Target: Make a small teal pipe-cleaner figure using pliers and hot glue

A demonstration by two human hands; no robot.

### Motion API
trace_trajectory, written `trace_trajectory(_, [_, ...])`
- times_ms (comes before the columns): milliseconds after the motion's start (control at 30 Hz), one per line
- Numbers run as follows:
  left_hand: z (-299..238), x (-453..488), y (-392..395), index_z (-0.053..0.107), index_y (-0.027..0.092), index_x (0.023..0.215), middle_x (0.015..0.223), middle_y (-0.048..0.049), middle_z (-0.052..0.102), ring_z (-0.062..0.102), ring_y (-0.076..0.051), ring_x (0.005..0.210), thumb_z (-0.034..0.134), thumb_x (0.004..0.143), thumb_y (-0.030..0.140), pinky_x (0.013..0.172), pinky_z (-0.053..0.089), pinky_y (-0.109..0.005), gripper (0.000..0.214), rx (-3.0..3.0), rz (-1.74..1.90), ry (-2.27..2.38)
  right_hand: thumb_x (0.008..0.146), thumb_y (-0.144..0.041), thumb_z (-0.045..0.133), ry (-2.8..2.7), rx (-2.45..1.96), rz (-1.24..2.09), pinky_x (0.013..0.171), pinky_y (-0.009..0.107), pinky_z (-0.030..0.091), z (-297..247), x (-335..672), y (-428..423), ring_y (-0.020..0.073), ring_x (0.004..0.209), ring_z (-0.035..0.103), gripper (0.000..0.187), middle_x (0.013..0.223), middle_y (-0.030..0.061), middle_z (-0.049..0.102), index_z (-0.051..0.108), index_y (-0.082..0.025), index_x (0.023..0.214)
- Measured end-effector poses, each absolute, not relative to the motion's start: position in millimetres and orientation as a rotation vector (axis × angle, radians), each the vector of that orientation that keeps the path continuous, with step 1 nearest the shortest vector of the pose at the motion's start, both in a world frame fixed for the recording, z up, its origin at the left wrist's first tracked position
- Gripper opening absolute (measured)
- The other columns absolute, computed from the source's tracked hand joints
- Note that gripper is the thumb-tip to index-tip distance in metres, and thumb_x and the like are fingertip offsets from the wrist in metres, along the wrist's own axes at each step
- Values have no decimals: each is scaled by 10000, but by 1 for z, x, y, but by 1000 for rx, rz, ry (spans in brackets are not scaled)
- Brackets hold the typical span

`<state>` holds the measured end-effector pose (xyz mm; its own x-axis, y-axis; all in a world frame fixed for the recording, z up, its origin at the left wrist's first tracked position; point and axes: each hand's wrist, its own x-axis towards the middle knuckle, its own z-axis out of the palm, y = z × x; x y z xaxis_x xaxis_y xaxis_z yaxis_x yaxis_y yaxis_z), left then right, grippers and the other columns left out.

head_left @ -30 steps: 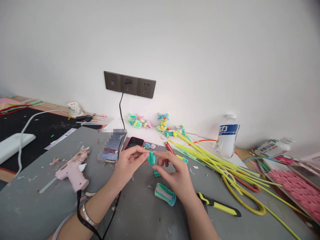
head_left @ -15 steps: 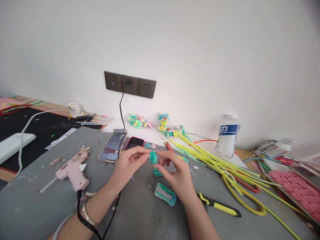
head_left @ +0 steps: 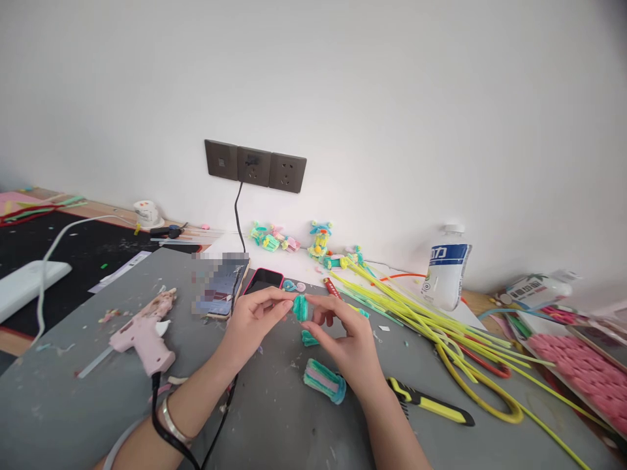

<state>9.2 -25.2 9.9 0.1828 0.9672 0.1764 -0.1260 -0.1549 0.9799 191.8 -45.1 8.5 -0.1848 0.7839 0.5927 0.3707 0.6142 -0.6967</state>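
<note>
A small teal coiled pipe-cleaner piece is pinched between the fingertips of my left hand and my right hand, held just above the grey mat. Another small teal piece lies on the mat right under my hands. A larger teal and pink coiled bundle rests near my right wrist. A bracelet and a black cord sit on my left wrist.
A pink glue gun lies at left, two phones sit behind my hands. Yellow-handled pliers and a pile of yellow-green pipe cleaners are at right, with a bottle. Small finished figures stand by the wall.
The teal piece has shifted slightly right between my fingertips and turned a little. Both hands stay almost in place.
</note>
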Motion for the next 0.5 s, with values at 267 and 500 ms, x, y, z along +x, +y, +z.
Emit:
trace_trajectory(267, [10, 10, -25, 799, 199, 898, 792, -40, 707, 623, -147, 690, 711, 810, 294, 622, 528, -226, 156, 1327, 1237, 899, 880, -171, 675, -1786, -946, 503, 597, 274, 422, 9, 192, -46, 146, 630, 497, 261, 691, -29, 583, 658, -229, 1133])
trace_trajectory(500, [9, 11, -24, 799, 196, 909, 816, -48, 722, 628, -155, 711, 716, 799, 283, 626, 529, -230, 163, 1319, 1238, 905, 878, -173, 676, -1787, -938, 491, 599, 274, 426, 8, 192, -46, 144, 627, 499, 263, 689, -30, 587, 654, -227, 1135])
